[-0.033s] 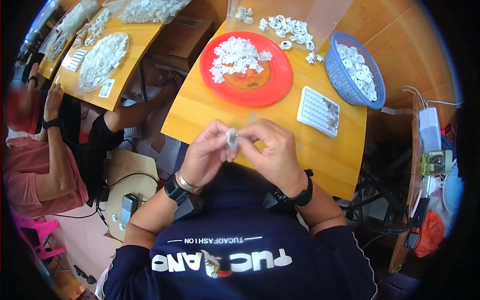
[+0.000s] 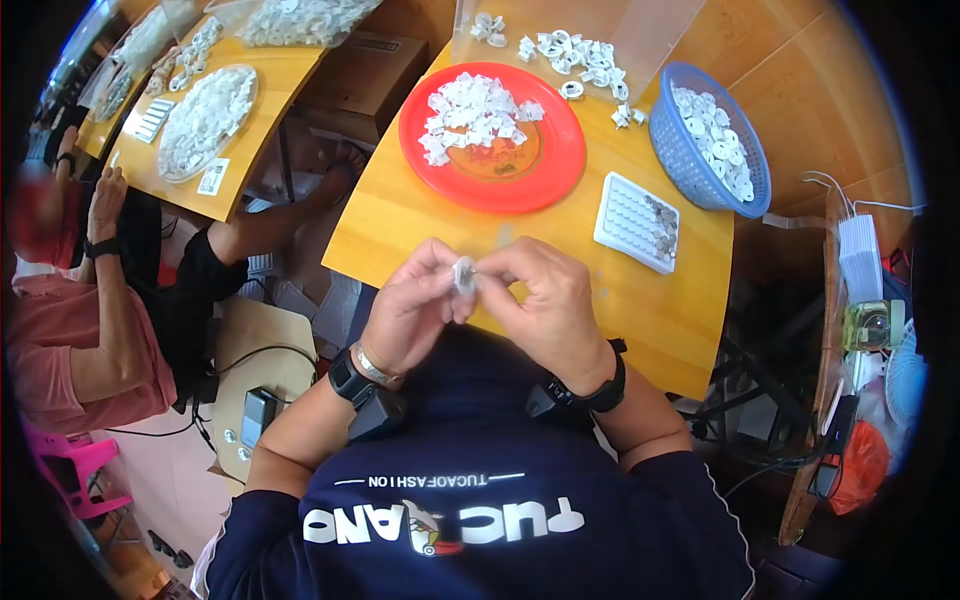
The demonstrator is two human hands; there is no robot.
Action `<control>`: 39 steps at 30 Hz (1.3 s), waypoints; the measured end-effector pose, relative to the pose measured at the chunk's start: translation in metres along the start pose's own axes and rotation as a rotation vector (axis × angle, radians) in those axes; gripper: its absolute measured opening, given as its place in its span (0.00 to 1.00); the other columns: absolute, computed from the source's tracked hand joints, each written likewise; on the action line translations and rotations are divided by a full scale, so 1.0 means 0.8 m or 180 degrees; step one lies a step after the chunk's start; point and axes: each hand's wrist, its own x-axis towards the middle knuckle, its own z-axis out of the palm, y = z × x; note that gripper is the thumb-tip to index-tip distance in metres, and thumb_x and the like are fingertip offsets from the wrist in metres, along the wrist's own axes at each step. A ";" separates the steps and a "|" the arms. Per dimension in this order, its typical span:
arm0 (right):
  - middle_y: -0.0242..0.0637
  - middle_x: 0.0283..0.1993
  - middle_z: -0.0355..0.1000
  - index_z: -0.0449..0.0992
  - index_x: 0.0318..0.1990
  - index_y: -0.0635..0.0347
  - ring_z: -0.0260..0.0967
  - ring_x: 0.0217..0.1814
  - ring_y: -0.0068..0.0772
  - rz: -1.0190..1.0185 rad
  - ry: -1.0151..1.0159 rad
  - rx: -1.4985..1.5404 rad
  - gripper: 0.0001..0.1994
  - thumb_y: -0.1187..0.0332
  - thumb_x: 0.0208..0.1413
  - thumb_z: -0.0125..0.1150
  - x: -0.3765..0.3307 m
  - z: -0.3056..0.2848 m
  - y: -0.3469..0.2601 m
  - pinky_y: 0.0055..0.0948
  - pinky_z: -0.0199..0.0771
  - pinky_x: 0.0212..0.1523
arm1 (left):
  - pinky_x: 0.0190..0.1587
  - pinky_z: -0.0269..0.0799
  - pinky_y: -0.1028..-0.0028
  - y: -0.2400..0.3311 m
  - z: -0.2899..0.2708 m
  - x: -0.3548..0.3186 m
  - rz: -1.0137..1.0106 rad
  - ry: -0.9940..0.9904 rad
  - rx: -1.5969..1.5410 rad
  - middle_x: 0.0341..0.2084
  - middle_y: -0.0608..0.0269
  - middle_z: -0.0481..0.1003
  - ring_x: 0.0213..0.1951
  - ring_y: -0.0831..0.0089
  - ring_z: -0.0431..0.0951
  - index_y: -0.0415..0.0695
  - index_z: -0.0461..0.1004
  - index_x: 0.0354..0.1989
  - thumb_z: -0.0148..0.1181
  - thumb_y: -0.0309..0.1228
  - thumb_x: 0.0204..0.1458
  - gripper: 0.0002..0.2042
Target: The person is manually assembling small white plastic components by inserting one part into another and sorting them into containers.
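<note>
- We see a glossy red plastic plate (image 2: 560, 165) at upper centre.
- Our table (image 2: 400, 225) is smooth varnished wood.
- The blue basket (image 2: 672, 150), upper right, looks like perforated plastic.

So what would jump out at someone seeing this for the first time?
The round red plastic plate heaped with small white plastic pieces at the middle of the yellow wooden table. Right of it sits a blue plastic basket. Nearer, the left hand and right hand pinch one small whitish part together.

The table edge (image 2: 420, 235) near the hands is bare. Farther back, the red plate (image 2: 560, 165), white tray (image 2: 625, 215) and blue basket (image 2: 672, 150) block the way.
</note>
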 end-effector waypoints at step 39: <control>0.40 0.28 0.76 0.72 0.32 0.69 0.76 0.30 0.26 0.1594 -0.0917 0.1997 0.05 0.77 0.52 0.62 -0.006 -0.017 0.026 0.23 0.77 0.32 | 0.31 0.67 0.76 -0.002 0.001 0.000 -0.0313 -0.0156 0.0115 0.27 0.57 0.73 0.27 0.71 0.73 0.40 0.66 0.38 0.54 0.34 0.58 0.10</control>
